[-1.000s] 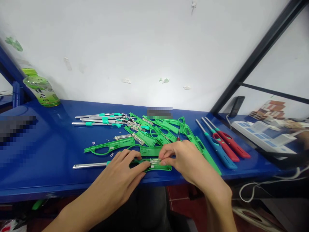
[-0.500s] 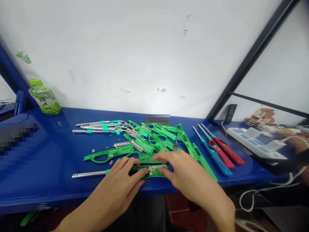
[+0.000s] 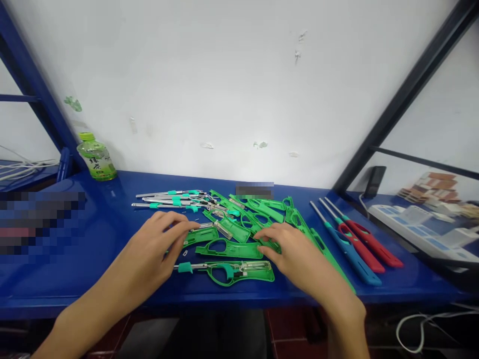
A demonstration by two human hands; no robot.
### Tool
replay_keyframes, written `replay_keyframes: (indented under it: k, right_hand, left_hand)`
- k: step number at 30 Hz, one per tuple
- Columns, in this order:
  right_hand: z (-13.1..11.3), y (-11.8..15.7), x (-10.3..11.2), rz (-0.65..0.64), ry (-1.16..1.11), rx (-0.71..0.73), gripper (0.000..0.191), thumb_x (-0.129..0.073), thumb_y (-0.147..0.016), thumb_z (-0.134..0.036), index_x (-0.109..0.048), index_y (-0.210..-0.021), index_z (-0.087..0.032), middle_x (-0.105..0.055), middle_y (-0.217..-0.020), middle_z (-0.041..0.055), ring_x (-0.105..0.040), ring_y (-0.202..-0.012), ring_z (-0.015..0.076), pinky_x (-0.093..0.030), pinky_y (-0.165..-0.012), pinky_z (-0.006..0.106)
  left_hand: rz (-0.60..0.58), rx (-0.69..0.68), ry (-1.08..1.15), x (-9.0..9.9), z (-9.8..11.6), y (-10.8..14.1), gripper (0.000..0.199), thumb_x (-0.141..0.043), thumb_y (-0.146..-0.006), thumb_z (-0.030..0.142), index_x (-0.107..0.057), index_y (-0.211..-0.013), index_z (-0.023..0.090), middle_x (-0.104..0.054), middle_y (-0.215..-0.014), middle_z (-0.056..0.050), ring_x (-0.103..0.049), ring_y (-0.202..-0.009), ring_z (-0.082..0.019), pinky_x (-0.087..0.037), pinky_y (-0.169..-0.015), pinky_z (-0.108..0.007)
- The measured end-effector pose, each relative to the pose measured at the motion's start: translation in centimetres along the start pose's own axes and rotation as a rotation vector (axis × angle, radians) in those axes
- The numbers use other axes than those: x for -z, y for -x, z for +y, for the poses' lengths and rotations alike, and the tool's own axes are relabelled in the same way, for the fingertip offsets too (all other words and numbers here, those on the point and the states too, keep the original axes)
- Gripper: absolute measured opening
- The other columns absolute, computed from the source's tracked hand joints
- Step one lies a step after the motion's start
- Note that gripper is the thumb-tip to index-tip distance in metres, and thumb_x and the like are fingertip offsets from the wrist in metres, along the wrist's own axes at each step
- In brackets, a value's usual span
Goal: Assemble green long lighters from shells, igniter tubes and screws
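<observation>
A green lighter half-shell lies near the table's front edge, fitted with a metal tube, teal trigger and clear fuel tank. Neither hand touches it. Just behind lies another green half-shell; the thumb and index finger of my right hand are at its right end. My left hand hovers to the left, thumb and index apart. Its index fingertip is beside a clear fuel tank over a further half-shell, partly hidden by the hand.
Several tube-and-trigger assemblies and green shells are heaped behind. Blue and red lighters lie at the right. A green-tea bottle stands back left; a power strip sits beyond the frame post.
Both hands have let go of the fitted shell at the front. My left hand has moved up toward the fuel tank, and my right hand to the empty shell behind. The camera has turned slightly left.
</observation>
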State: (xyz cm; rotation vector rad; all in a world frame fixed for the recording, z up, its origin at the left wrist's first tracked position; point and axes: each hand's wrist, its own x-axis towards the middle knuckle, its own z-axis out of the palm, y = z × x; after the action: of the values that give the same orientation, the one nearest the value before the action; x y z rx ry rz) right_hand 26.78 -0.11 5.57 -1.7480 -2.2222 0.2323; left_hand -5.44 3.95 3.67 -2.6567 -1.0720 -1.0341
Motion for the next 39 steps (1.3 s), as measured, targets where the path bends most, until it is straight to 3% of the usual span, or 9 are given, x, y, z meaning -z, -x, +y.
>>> replay_keyframes:
  k: [4,12,17,27,32,39]
  right_hand:
    - [0.8,-0.4,-0.4,0.026,0.025,-0.009,0.025,-0.064,-0.104,-0.031,-0.082,-0.121,-0.027,-0.081,-0.118,0.0072,-0.075,-0.113,0.0297,-0.056,-0.093,0.043]
    - [3.7,0.2,-0.1,0.082,0.072,-0.139,0.026,-0.067,-0.099,-0.039,-0.079,-0.117,-0.025,-0.081,-0.099,0.0063,-0.076,-0.089,0.028,-0.053,-0.077,0.04]
    - [3.8,0.0,-0.2,0.078,0.068,-0.15,0.026,-0.068,-0.1,-0.038,-0.079,-0.118,-0.023,-0.082,-0.1,0.0069,-0.077,-0.091,0.0279,-0.053,-0.079,0.039]
    - [2.9,0.1,0.6,0.135,0.056,-0.142,0.032,-0.049,-0.109,-0.031,-0.079,-0.114,-0.022,-0.083,-0.106,0.0098,-0.078,-0.1,0.0302,-0.053,-0.084,0.042]
    - [1.7,0.4,1.3,0.155,0.002,-0.102,0.027,-0.052,-0.108,-0.031,-0.078,-0.115,-0.025,-0.084,-0.108,0.0057,-0.078,-0.096,0.0268,-0.053,-0.083,0.039]
    - [-0.8,1.0,1.7,0.055,-0.156,-0.023,0.015,-0.065,-0.105,-0.031,-0.079,-0.11,-0.03,-0.082,-0.097,-0.0012,-0.076,-0.095,0.0232,-0.05,-0.081,0.036]
  left_hand:
    - [-0.079,0.053,0.0,0.1,-1.6,0.3,0.031,-0.048,-0.114,0.035,-0.077,-0.12,0.026,-0.073,-0.111,-0.005,-0.064,-0.103,-0.024,-0.052,-0.087,-0.037]
    - [-0.127,0.036,0.037,-0.2,-1.2,0.3,0.031,-0.05,-0.112,0.037,-0.079,-0.115,0.027,-0.076,-0.108,-0.006,-0.065,-0.1,-0.026,-0.054,-0.085,-0.039]
    - [-0.165,0.013,0.065,-0.8,-1.1,0.4,0.032,-0.05,-0.113,0.039,-0.079,-0.113,0.027,-0.075,-0.108,-0.005,-0.066,-0.098,-0.025,-0.055,-0.084,-0.037]
    - [-0.234,0.013,0.124,-2.2,-2.5,0.9,0.049,-0.049,-0.111,0.066,-0.082,-0.115,0.031,-0.074,-0.114,-0.006,-0.065,-0.102,-0.024,-0.056,-0.086,-0.035]
    - [-0.219,-0.027,0.105,-2.8,-3.3,1.2,0.044,-0.05,-0.113,0.057,-0.083,-0.107,0.03,-0.073,-0.11,-0.006,-0.065,-0.096,-0.024,-0.054,-0.083,-0.035]
    - [-0.217,-0.05,0.1,-2.4,-3.2,0.9,0.033,-0.051,-0.114,0.041,-0.081,-0.108,0.03,-0.074,-0.109,-0.004,-0.064,-0.097,-0.022,-0.053,-0.084,-0.034]
